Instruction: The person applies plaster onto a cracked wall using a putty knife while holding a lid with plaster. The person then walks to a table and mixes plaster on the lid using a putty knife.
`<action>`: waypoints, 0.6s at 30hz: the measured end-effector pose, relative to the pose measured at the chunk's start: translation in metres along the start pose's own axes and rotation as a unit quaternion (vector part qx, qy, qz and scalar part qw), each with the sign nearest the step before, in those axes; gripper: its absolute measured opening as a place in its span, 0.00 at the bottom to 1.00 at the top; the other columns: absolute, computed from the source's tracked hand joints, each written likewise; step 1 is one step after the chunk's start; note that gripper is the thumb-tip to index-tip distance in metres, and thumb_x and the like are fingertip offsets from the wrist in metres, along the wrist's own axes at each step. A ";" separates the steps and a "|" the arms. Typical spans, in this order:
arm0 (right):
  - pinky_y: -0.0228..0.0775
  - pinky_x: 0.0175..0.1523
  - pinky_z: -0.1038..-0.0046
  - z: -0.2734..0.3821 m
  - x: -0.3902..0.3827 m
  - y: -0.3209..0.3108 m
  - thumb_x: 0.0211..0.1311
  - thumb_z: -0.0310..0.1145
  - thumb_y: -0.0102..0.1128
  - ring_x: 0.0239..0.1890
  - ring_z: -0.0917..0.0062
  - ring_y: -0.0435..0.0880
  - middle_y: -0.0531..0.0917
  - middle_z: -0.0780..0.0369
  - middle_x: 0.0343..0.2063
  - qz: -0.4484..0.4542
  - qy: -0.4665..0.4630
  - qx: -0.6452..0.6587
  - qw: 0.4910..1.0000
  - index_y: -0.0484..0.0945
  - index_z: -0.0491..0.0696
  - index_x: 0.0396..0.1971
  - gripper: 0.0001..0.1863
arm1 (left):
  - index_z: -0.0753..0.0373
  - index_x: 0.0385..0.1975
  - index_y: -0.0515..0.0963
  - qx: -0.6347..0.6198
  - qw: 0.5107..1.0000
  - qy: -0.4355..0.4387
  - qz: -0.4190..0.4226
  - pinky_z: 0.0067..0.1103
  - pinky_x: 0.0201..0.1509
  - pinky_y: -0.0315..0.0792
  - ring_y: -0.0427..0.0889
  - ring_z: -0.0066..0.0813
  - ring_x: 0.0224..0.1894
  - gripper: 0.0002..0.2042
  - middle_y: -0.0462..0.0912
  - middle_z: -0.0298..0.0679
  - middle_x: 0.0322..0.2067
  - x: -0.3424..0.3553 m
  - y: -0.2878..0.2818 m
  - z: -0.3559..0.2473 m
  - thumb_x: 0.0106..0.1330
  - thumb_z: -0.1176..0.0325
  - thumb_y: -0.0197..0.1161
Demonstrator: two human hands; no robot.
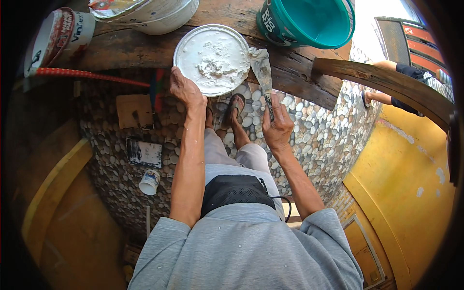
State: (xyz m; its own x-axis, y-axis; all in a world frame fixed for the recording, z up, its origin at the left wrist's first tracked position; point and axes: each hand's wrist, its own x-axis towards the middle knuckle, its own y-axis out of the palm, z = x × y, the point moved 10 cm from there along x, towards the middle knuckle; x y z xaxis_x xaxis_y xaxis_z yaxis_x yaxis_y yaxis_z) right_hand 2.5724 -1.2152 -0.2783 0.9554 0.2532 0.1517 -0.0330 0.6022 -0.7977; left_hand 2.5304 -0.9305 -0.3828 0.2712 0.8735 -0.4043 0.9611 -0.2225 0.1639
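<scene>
My left hand (187,91) is closed on the near left rim of a round white tub (176,54), at the front edge of the wooden table. White putty (217,60) fills it, smooth at the sides and lumpy in the middle. How deep the tub is I cannot tell. In my right hand (277,124) is a putty knife (265,83), gripped by its dark handle. Its blade points away from me, and a clump of whitish putty clings to the tip, right beside the tub's right rim.
A teal bucket (316,24) stands at the table's (232,17) back right, a large white tub (159,17) and a paint bucket (79,31) at the left. A curved wooden piece (386,82) juts out rightward. Below lie a white cup (149,182) and a paint-smeared tray (144,152). Another person (411,82) is at far right.
</scene>
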 end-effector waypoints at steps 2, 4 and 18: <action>0.73 0.31 0.69 0.005 -0.004 0.001 0.54 0.20 0.61 0.26 0.64 0.81 0.80 0.55 0.30 0.004 0.016 0.000 1.000 0.71 0.50 0.58 0.29 | 0.75 0.43 0.74 -0.012 1.000 0.006 0.002 0.26 0.46 0.72 0.77 0.32 0.40 0.20 0.79 0.44 0.41 -0.001 0.000 0.000 0.70 0.59 0.50; 0.72 0.30 0.69 0.008 -0.012 0.008 0.53 0.20 0.61 0.25 0.64 0.80 0.80 0.55 0.29 0.012 0.021 0.009 1.000 0.72 0.49 0.57 0.28 | 0.75 0.43 0.75 -0.013 1.000 0.005 0.006 0.26 0.47 0.72 0.77 0.32 0.40 0.20 0.79 0.44 0.41 0.000 0.000 0.001 0.70 0.59 0.51; 0.70 0.26 0.69 0.026 -0.024 0.027 0.54 0.22 0.61 0.22 0.67 0.78 0.77 0.58 0.27 -0.011 0.037 -0.002 0.999 0.69 0.48 0.60 0.30 | 0.75 0.44 0.74 0.039 0.999 -0.009 -0.029 0.27 0.49 0.71 0.77 0.36 0.42 0.22 0.78 0.47 0.42 -0.007 -0.006 0.003 0.71 0.57 0.49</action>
State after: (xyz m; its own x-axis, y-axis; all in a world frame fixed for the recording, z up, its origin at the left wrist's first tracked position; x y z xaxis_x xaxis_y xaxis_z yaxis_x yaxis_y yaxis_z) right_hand 2.5413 -1.1859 -0.2881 0.9752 0.1826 0.1253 -0.0106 0.6037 -0.7971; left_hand 2.5227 -0.9368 -0.3839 0.2147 0.8782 -0.4273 0.9763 -0.2052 0.0689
